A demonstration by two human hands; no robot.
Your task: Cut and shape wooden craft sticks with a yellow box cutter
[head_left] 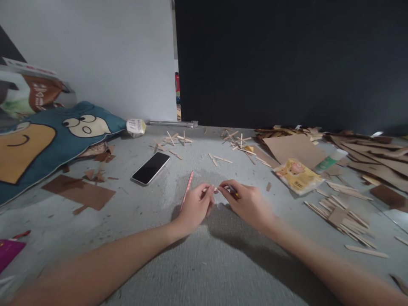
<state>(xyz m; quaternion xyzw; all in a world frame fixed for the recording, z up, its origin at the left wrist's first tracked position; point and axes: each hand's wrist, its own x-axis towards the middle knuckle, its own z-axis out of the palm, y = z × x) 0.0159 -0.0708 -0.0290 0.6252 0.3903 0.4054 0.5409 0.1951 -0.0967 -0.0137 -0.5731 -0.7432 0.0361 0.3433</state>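
Note:
My left hand is closed in a pinch on a small pale piece, apparently a bit of wooden stick. Fingertips of my right hand meet the same piece from the other side. Tucked in the curled fingers of that hand is a thin object with a yellow part; its kind is hard to make out. A pink patterned pencil-like stick lies just beyond my left hand, partly hidden by it. Both hands are held low over the grey tabletop.
A phone lies left of centre. Crossed wooden sticks stand farther back. Bundled craft sticks, a yellow packet, a glue stick and cardboard strips are on the right. A blue cushion and cardboard occupy the left.

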